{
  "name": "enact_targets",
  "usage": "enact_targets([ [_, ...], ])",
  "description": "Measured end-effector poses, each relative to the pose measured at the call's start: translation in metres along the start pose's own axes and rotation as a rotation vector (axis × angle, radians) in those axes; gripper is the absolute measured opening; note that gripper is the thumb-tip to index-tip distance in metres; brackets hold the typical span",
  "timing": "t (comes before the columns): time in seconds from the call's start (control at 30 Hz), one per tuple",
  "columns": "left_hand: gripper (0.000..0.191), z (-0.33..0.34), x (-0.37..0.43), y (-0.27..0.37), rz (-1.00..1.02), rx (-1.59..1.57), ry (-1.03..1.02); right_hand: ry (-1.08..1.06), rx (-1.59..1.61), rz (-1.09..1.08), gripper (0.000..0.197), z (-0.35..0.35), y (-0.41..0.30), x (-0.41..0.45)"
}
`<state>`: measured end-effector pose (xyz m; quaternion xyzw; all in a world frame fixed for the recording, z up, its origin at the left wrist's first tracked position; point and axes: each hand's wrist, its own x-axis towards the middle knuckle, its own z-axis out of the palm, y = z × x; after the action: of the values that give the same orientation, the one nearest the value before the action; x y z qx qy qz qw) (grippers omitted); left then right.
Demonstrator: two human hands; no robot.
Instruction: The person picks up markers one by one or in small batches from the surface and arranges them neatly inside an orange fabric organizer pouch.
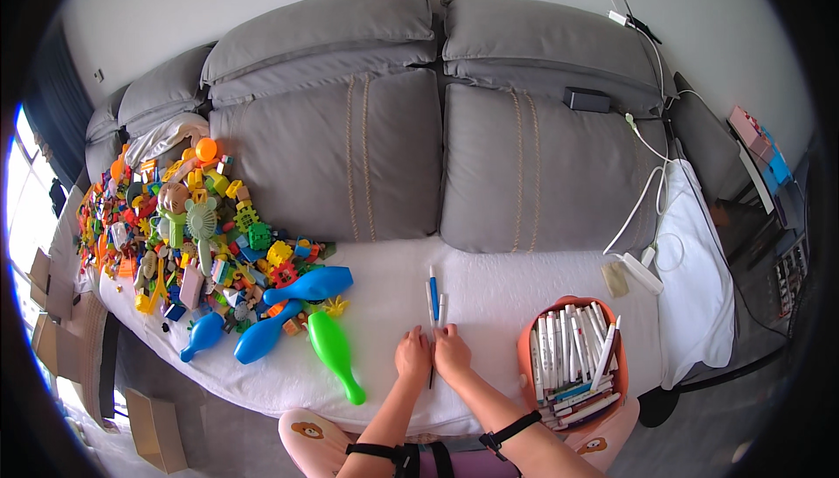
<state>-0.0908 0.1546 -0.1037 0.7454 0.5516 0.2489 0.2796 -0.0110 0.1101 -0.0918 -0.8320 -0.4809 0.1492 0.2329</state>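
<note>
In the head view my left hand [413, 353] and my right hand [451, 350] lie close together at the front of the white-covered sofa seat. Between them is a small bundle of pens: a blue one [433, 291], a white-capped one [442, 307] and others, pointing away from me. A thin dark pen or tip [430, 376] sticks out below the hands. Fingers of both hands touch the bundle; their exact hold is partly hidden. To the right, an orange container [524, 347] holds many white-barrelled markers [560, 347], upright at the back, lying flat in front.
A big heap of toy blocks [216, 242] covers the left seat. Blue bowling pins [318, 283] and a green one [334, 353] lie beside it. A white power strip [642, 273] with cables sits at right. Grey cushions [393, 163] line the back.
</note>
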Motion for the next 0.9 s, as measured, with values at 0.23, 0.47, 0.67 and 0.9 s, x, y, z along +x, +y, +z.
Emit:
enact_targets([
  [0.23, 0.042, 0.028, 0.053, 0.028, -0.109, 0.155, -0.201, 0.017, -0.06, -0.044, 0.016, -0.027, 0.004, -0.027],
  [0.47, 0.042, 0.026, 0.034, 0.019, -0.186, 0.141, -0.406, -0.151, -0.031, -0.014, 0.049, -0.044, 0.021, -0.034],
  [0.67, 0.051, 0.025, -0.01, -0.002, -0.207, -0.223, -0.51, -0.122, 0.275, 0.178, 0.05, -0.009, 0.041, -0.022],
  [0.9, 0.043, 0.01, -0.05, 0.014, -0.233, -0.36, -0.43, -0.11, 0.653, 0.339, 0.027, -0.015, 0.05, -0.053],
])
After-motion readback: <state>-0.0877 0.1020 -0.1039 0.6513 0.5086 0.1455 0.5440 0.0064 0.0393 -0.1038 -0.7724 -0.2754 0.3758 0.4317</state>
